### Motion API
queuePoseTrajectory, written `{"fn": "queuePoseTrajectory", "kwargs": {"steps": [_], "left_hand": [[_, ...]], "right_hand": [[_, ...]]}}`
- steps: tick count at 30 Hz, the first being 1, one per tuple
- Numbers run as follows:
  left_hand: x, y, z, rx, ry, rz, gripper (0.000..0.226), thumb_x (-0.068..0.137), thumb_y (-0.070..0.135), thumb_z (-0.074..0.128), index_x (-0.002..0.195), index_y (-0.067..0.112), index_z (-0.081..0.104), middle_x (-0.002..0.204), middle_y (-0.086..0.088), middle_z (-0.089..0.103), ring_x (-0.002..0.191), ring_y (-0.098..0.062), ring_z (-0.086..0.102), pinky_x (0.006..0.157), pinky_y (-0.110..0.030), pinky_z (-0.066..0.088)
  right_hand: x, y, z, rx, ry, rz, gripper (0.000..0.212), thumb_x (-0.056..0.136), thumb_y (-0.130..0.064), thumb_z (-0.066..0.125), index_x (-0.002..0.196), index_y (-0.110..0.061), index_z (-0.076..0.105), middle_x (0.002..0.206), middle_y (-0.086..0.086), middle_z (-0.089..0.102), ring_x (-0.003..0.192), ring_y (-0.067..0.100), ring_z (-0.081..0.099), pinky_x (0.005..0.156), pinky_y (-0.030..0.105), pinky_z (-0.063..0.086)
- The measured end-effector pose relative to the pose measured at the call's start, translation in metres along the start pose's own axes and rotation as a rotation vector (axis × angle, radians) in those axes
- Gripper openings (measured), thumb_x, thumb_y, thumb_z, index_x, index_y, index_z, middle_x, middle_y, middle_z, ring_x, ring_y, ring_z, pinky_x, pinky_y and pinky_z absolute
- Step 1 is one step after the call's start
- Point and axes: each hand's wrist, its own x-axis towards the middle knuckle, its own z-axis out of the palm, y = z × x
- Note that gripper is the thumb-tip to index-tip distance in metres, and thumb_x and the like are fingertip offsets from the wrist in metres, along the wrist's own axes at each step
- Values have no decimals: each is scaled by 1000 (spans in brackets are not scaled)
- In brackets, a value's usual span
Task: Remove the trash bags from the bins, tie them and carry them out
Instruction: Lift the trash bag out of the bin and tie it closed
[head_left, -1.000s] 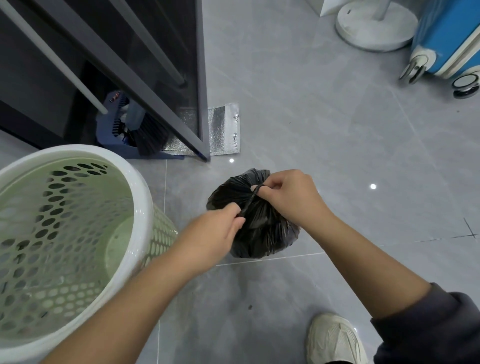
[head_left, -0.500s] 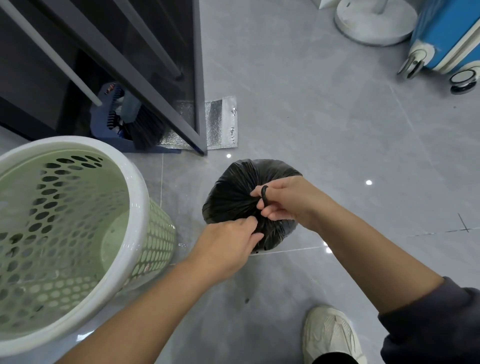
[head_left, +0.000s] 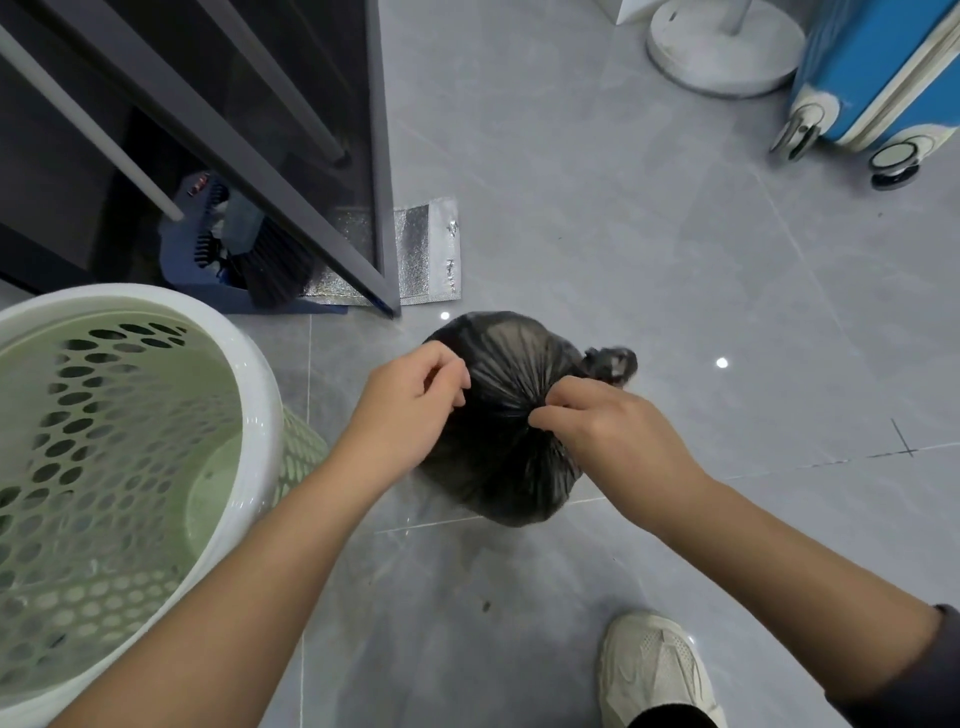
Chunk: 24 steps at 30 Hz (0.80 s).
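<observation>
Here both hands, left hand (head_left: 410, 405) and right hand (head_left: 608, 431), pinch the trash bag (head_left: 498, 415).

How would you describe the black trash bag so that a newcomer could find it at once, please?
Start at the big pale green perforated bin on the left of the grey tiled floor. Just right of it, between the left hand and right hand, sits the trash bag. It is the only glossy black, gathered bundle there, with a small knotted tail.

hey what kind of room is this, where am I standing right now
Probably a home, perhaps a hallway or utility corner: grey tiled floor, a blue suitcase parked by a fan base, and a broom and dustpan tucked behind a dark glass door.
</observation>
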Motion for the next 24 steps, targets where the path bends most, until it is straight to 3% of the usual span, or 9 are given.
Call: {"fn": "queuePoseTrajectory", "kwargs": {"steps": [5, 8, 11, 16, 21, 24], "left_hand": [[7, 15, 0, -187, -8, 43, 17, 90, 13, 56, 77, 22, 64, 74, 1, 68, 68, -12, 62, 68, -30, 50], [7, 26, 4, -280, -80, 78, 16, 90, 8, 55, 83, 21, 63, 82, -1, 71, 71, -13, 62, 65, -27, 49], [7, 31, 8, -259, -216, 82, 11, 85, 24, 57, 94, 29, 61, 92, 0, 73, 75, -11, 63, 68, -22, 49], [8, 28, 14, -158, -415, -95, 30, 94, 33, 51, 124, 31, 51, 81, 7, 61, 67, 8, 55, 71, -20, 42], [3, 12, 20, -282, -536, -210, 35, 90, 44, 54, 122, 31, 55, 84, 4, 59, 82, -6, 54, 77, -25, 37], [2, 11, 29, -336, -567, -200, 19, 94, 26, 55, 112, 25, 62, 86, 3, 64, 80, -8, 54, 74, -17, 42]], "right_hand": [[-7, 12, 2, 16, 62, -136, 42, 62, 14, 74, 97, -9, 70, 90, 7, 63, 72, 26, 57, 52, 28, 44], [-8, 16, -1, 53, 44, -272, 24, 80, 6, 62, 99, -8, 68, 97, 8, 63, 81, 26, 59, 61, 33, 49], [-9, 14, -2, 93, 12, -394, 22, 93, -1, 48, 100, -6, 68, 99, 10, 64, 82, 27, 57, 70, 33, 47], [-11, 13, 1, 100, -35, -478, 21, 96, -4, 46, 100, -4, 67, 98, 11, 63, 82, 27, 55, 73, 34, 45], [-15, 13, 4, 139, -102, -514, 19, 97, -5, 48, 98, -5, 67, 100, 9, 62, 86, 24, 52, 74, 32, 43], [-17, 15, 9, 161, -111, -518, 18, 96, -4, 48, 98, -5, 67, 102, 9, 62, 87, 24, 52, 76, 32, 44]]}}
